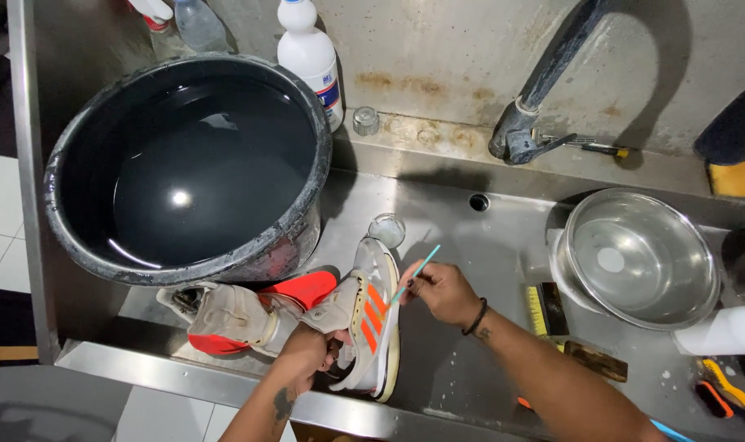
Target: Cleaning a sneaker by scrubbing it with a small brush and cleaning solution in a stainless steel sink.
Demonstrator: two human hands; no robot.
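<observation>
My left hand (309, 354) grips a beige sneaker with orange stripes and a white sole (371, 315), held on its side in the steel sink (487, 237). My right hand (442, 290) pinches a thin teal toothbrush (415, 274), its head touching the shoe's side near the stripes. A second beige sneaker (229, 315) lies to the left over a red object (307, 288), just under the black bucket.
A big black bucket of water (188, 168) fills the sink's left. A steel bowl (641, 258) sits at right, with scrub brushes (546, 309) beside it. A white bottle (311, 56), a grey faucet (524, 123) and a small glass jar (386, 229) stand behind.
</observation>
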